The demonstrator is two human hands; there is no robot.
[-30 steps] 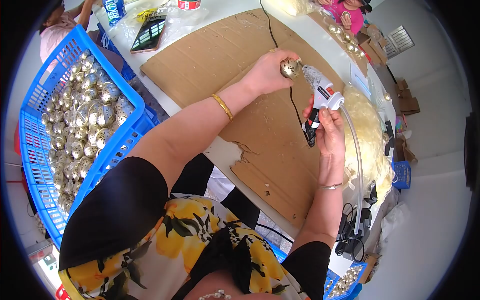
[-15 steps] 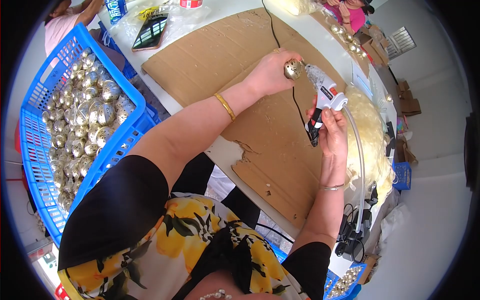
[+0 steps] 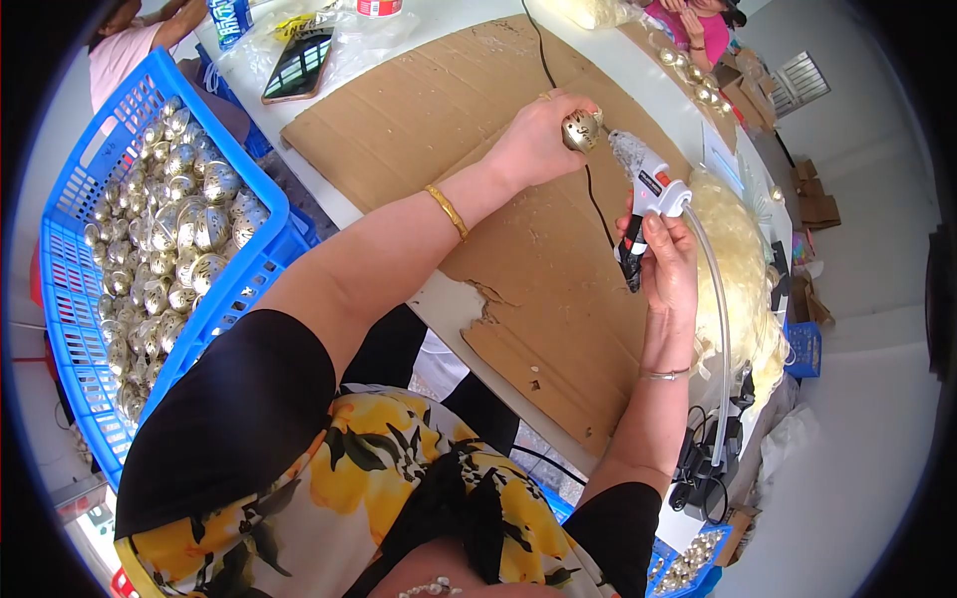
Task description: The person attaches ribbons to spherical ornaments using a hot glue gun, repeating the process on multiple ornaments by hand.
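Observation:
My left hand [image 3: 543,140] is closed around a gold ornament ball [image 3: 580,132] with dark cut-out marks, held above the cardboard sheet [image 3: 538,239]. In my right hand [image 3: 666,254] is a white glue gun [image 3: 650,184] with a black-and-red handle, its fingers wrapped round the grip. The gun's nozzle points up and left toward the right side of the ball, close to it. A clear glue stick [image 3: 722,329] curves down from the back of the gun.
At the left a blue basket [image 3: 199,334] holds several gold balls. A phone [image 3: 299,65] lies at the cardboard's upper left edge. Cream fluffy material [image 3: 733,269] sits at the right beside black plugs [image 3: 703,473]. Two people are near the top corners.
The ball has turned in my left hand, so different marks face me. My right hand and the glue gun have shifted slightly right. The person at the top right has moved their hands.

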